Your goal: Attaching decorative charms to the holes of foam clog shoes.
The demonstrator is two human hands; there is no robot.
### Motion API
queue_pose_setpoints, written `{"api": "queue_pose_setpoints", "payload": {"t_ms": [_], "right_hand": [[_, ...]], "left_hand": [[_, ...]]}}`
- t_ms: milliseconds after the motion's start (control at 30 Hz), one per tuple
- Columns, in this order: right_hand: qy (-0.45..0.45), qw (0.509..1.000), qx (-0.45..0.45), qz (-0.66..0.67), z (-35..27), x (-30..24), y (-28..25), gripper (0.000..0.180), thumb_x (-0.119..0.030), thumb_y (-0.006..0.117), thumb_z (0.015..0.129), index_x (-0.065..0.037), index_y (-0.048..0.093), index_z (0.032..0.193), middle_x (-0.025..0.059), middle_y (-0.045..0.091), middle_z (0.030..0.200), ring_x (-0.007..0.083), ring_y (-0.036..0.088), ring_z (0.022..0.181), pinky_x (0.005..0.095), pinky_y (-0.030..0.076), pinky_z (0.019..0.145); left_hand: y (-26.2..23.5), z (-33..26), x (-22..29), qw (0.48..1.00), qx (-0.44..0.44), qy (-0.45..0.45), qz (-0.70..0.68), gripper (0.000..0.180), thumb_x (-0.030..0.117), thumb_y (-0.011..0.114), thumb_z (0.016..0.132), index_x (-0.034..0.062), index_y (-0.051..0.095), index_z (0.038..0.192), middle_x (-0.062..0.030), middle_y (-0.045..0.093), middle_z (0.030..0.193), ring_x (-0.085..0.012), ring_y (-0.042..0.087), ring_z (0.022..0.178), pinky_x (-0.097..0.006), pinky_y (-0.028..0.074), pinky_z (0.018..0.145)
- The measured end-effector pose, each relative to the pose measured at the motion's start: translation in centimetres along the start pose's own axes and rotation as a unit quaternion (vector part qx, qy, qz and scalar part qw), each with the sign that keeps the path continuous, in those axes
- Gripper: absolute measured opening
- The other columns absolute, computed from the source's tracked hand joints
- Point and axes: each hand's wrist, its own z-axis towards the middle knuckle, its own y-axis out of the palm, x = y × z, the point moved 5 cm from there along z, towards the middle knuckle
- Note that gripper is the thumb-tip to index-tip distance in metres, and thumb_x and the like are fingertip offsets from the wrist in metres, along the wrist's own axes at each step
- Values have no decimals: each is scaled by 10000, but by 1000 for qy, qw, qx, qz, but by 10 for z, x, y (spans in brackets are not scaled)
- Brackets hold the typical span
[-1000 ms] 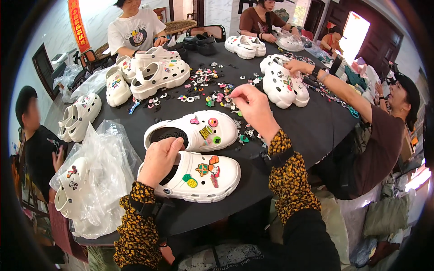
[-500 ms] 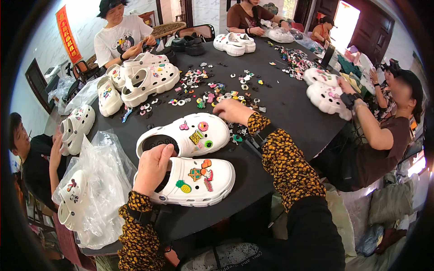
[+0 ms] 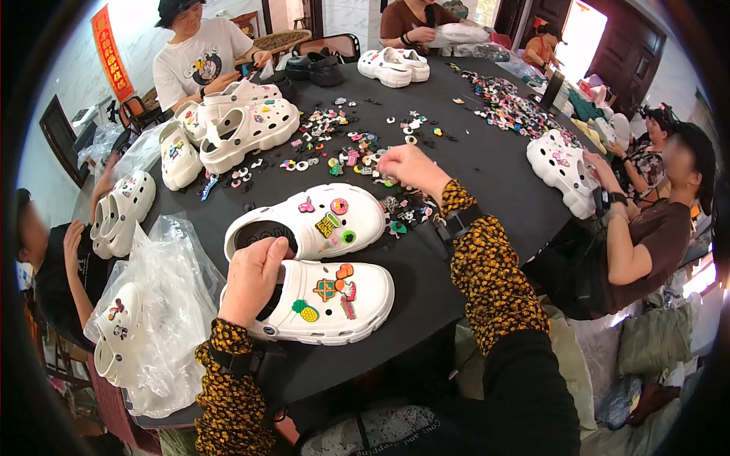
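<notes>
Two white foam clogs lie side by side in front of me, toes to the right. The far clog (image 3: 357, 220) carries a pink donut charm, a green eye-like charm and several others. On the near clog (image 3: 365, 292) are a pineapple charm and several colourful charms. My left hand (image 3: 255, 275) is closed over the clogs' inner rims, where they meet. My right hand (image 3: 417, 171) is raised just beyond the far clog's toe, above loose shoe charms (image 3: 353, 156). Its fingertips are pinched together; whatever they hold is too small to make out.
White clogs (image 3: 247, 137) with charms stand at the left, beside a clear plastic bag (image 3: 171, 319). A larger charm heap (image 3: 509, 102) spreads across the far right of the black table (image 3: 471, 205). Several people sit around it; one at the right handles white clogs (image 3: 563, 171).
My right hand has lifted from the charms and moved right and up, fingers pinched. My left hand keeps its grip on the clogs. The person at the right has turned their clogs.
</notes>
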Motion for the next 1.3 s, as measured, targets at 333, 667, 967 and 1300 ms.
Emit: {"api": "queue_pose_setpoints", "payload": {"t_ms": [333,667,967,1300], "right_hand": [[43,962,2,270,-37,-23,-7,209,-44,519,846,24,598,1027,47,614,846,76,555,656,211,466,530],[22,983,180,0,-50,42,-64,246,-128,592,808,-6,620,1020,32,619,826,76,575,657,223,463,567],[-35,983,-18,-178,-79,33,-35,189,-120,632,762,2,651,905,109,659,796,188,630,726,304,495,667],[-31,950,-33,-310,-85,23,-23,170,-105,598,763,-17,641,902,119,629,782,242,620,731,358,495,686]], "left_hand": [[1,-1,-2,1000,-1,7,3,388,292,457,949,0,625,757,-159,570,601,-316,579,568,-374,438,560],[3,1,-5,1000,-3,0,-19,389,299,465,951,-11,620,774,-147,548,567,-266,539,514,-350,422,536],[2,1,-3,1000,4,12,-17,384,286,465,954,-16,612,767,-126,542,564,-220,517,509,-324,405,528],[5,2,-4,1000,-2,9,-17,376,276,462,954,-17,612,771,-119,528,545,-202,504,489,-315,402,520]]}}
